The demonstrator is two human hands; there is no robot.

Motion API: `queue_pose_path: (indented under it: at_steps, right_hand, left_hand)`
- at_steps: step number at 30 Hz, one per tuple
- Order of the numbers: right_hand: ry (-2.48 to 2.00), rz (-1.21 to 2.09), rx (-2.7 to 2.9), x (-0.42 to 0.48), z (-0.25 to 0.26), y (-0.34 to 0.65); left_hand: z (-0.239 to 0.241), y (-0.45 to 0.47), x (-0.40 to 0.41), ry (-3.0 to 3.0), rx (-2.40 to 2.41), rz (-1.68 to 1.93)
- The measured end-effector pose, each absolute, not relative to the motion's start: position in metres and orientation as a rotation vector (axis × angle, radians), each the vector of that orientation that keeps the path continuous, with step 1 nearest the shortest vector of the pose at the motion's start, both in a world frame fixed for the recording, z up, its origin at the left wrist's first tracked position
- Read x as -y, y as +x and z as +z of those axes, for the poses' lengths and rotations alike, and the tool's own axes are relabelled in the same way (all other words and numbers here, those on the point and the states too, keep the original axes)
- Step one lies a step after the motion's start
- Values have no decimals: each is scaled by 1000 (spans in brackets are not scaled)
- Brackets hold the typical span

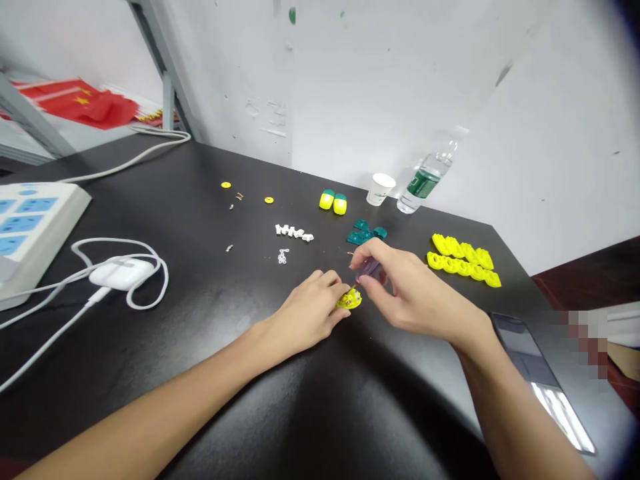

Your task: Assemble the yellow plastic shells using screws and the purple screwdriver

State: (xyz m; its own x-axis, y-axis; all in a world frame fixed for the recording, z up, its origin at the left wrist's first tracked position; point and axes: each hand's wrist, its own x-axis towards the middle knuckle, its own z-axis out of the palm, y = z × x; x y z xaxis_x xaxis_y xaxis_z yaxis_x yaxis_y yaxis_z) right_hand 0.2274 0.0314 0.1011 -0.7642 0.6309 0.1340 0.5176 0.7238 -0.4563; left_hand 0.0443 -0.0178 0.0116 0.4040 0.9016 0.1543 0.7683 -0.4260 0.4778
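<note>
My left hand (315, 307) is closed on the edge of a small yellow plastic shell (351, 300) lying on the black table. Tiny parts show inside the shell, but its left side is hidden behind my fingers. In my right hand (415, 287) is a small screwdriver (369, 268) with a see-through purplish handle, partly covered by the fingers. Its thin shaft slants down to the shell. Just beyond my right hand lie several dark green plastic shells (365, 233). A row of small white parts (294, 232) and a cluster of pale link-like pieces (283, 256) lie beyond my left hand.
Two rows of yellow shells (463, 260) lie at right, near a phone (540, 380). Toward the wall stand a paper cup (381, 189), a water bottle (427, 177) and two yellow-green pieces (333, 201). A power strip (45, 227) and a cabled white case (121, 273) occupy the left.
</note>
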Motion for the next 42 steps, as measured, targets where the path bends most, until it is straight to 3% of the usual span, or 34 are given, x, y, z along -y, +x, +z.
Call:
queue_pose_path:
  at_steps: [31, 42]
  right_hand:
    - [-993, 478, 2590, -36, 97, 227]
    - [-963, 719, 2261, -50, 105, 241]
  left_hand:
    - [13, 47, 16, 2274, -1444, 576]
    - [9, 47, 18, 2285, -1493, 625]
